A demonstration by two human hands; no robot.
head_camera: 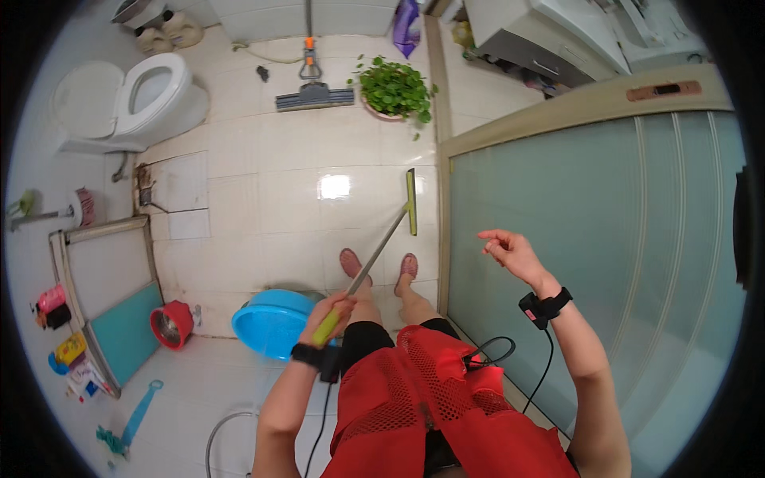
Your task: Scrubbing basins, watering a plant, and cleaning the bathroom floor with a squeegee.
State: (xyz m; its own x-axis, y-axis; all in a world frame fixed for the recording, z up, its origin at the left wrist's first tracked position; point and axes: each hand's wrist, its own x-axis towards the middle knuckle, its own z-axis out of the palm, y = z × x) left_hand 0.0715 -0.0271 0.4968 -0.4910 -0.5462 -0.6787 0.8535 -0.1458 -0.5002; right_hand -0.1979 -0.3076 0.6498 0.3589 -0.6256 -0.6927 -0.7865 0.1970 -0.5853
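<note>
My left hand [331, 313] grips the green handle end of a floor squeegee [381, 246] with a metal pole. The pole slants away to the right, and its green blade head rests on the wet, shiny tile floor [287, 197] close to the sliding door's track. My right hand [508, 254] is raised in front of the frosted glass door [538, 197], holding nothing, with the index finger stretched out and the other fingers curled. Beside my left hand, a blue plastic basin [272, 325] is partly hidden by my forearm. My feet in pink slippers stand between basin and door.
A potted leafy plant [397, 88] and a grey sponge mop [315, 97] are at the far side. At left stand a toilet [149, 101] with its lid up and a red bucket [172, 324]. A purple bag [406, 30] leans by the door frame.
</note>
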